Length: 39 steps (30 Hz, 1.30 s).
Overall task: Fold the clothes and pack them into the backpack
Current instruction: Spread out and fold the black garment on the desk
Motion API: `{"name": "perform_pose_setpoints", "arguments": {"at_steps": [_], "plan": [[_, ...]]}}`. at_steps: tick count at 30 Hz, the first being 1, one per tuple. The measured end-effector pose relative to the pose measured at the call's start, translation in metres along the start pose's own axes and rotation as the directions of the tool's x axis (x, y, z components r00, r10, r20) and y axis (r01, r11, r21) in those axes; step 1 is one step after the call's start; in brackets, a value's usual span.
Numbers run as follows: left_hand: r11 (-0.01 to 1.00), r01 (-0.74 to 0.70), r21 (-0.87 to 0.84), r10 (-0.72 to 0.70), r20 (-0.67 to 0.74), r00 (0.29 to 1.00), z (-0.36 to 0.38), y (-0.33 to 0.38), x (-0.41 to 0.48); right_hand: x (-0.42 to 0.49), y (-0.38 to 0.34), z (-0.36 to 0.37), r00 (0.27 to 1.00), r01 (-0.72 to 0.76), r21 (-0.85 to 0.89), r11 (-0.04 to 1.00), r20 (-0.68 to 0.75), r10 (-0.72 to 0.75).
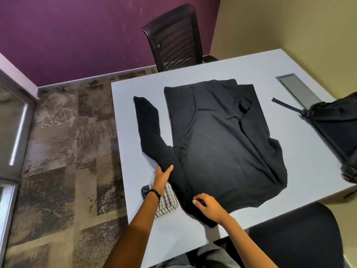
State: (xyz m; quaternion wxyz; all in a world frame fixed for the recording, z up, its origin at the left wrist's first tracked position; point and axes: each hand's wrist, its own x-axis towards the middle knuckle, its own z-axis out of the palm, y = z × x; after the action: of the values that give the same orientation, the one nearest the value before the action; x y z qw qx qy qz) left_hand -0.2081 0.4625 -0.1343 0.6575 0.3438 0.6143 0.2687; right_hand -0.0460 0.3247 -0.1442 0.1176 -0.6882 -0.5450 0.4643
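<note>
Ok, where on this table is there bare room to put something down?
Bare table runs between the black shirt and the backpack, and along the far edge by the mesh chair. Crowded near-left, where the left hand and right hand grip the shirt beside the checked cloth.

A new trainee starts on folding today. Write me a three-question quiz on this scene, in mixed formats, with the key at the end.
1. True or false: the backpack lies on the floor.
2. Multiple choice: the left hand grips the black shirt by its A) sleeve B) hem C) collar.
3. Short answer: which patterned item lies beneath the left forearm?

Key
1. False: it rests on the table.
2. A.
3. The checked cloth.
</note>
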Motion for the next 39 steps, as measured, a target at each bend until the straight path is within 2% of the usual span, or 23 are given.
{"name": "perform_pose_setpoints", "arguments": {"at_steps": [5, 9, 11, 13, 17, 19, 20, 23, 24, 26, 28, 29, 30, 31, 33, 35, 37, 39], "plan": [[0.994, -0.027, 0.102, 0.023, 0.044, 0.999, 0.003, -0.005, -0.011, 0.009, -0.017, 0.011, 0.997, -0.072, 0.185, 0.980, -0.003, 0.074], [0.988, -0.028, 0.155, 0.017, 0.076, 0.997, -0.002, -0.008, -0.017, 0.031, -0.033, 0.013, 0.978, -0.114, 0.217, 0.969, -0.148, 0.148], [0.966, -0.018, 0.260, -0.005, 0.085, 0.996, -0.005, -0.007, -0.024, 0.045, -0.047, 0.006, 0.967, -0.095, 0.280, 0.955, -0.203, 0.155], [0.906, -0.027, 0.423, -0.037, 0.142, 0.989, -0.010, -0.007, -0.032, 0.057, -0.062, -0.003, 0.971, -0.081, 0.371, 0.925, -0.180, 0.157], [0.751, -0.085, 0.655, -0.173, 0.319, 0.932, -0.023, -0.003, -0.052, 0.080, -0.081, -0.012, 0.982, -0.084, 0.412, 0.907, -0.122, 0.146], [0.645, -0.184, 0.742, -0.158, 0.365, 0.918, -0.021, -0.006, -0.063, 0.089, -0.083, -0.013, 0.980, -0.100, 0.428, 0.898, -0.113, 0.163], [0.545, -0.254, 0.799, -0.119, 0.374, 0.920, -0.016, -0.010, -0.067, 0.092, -0.083, -0.013, 0.979, -0.121, 0.450, 0.885, -0.093, 0.181], [0.099, -0.409, 0.907, -0.003, 0.412, 0.911, 0.008, -0.025, -0.078, 0.104, -0.082, -0.013, 0.974, -0.175, 0.465, 0.868, -0.046, 0.221], [0.049, -0.443, 0.895, 0.000, 0.444, 0.896, 0.017, -0.030, -0.080, 0.108, -0.082, -0.013, 0.974, -0.171, 0.451, 0.876, -0.053, 0.218], [-0.032, -0.578, 0.816, -0.034, 0.577, 0.816, 0.032, -0.035, -0.087, 0.114, -0.084, -0.015, 0.977, -0.155, 0.449, 0.880, -0.065, 0.205], [-0.124, -0.663, 0.738, 0.070, 0.673, 0.736, 0.040, -0.040, -0.089, 0.117, -0.087, -0.018, 0.975, -0.143, 0.458, 0.877, -0.086, 0.204], [-0.046, -0.622, 0.782, 0.119, 0.623, 0.773, 0.042, -0.047, -0.088, 0.118, -0.090, -0.020, 0.974, -0.128, 0.454, 0.881, -0.110, 0.199], [0.031, -0.562, 0.826, 0.099, 0.557, 0.825, 0.045, -0.052, -0.087, 0.117, -0.094, -0.023, 0.971, -0.112, 0.439, 0.891, -0.143, 0.192], [0.013, -0.563, 0.826, 0.072, 0.561, 0.825, 0.048, -0.052, -0.083, 0.118, -0.095, -0.026, 0.970, -0.087, 0.431, 0.898, -0.169, 0.175], [-0.324, -0.627, 0.708, -0.042, 0.652, 0.757, 0.049, -0.048, -0.081, 0.119, -0.097, -0.031, 0.979, -0.035, 0.426, 0.904, -0.168, 0.116], [-0.430, -0.619, 0.657, -0.141, 0.628, 0.765, 0.048, -0.045, -0.084, 0.118, -0.097, -0.036, 0.986, -0.011, 0.427, 0.904, -0.144, 0.080], [-0.456, -0.585, 0.671, -0.143, 0.593, 0.793, 0.047, -0.051, -0.088, 0.112, -0.098, -0.042, 0.980, 0.000, 0.455, 0.891, -0.176, 0.090], [-0.480, -0.584, 0.654, -0.103, 0.619, 0.778, 0.048, -0.054, -0.091, 0.101, -0.100, -0.053, 0.969, 0.021, 0.548, 0.836, -0.218, 0.119]]}}
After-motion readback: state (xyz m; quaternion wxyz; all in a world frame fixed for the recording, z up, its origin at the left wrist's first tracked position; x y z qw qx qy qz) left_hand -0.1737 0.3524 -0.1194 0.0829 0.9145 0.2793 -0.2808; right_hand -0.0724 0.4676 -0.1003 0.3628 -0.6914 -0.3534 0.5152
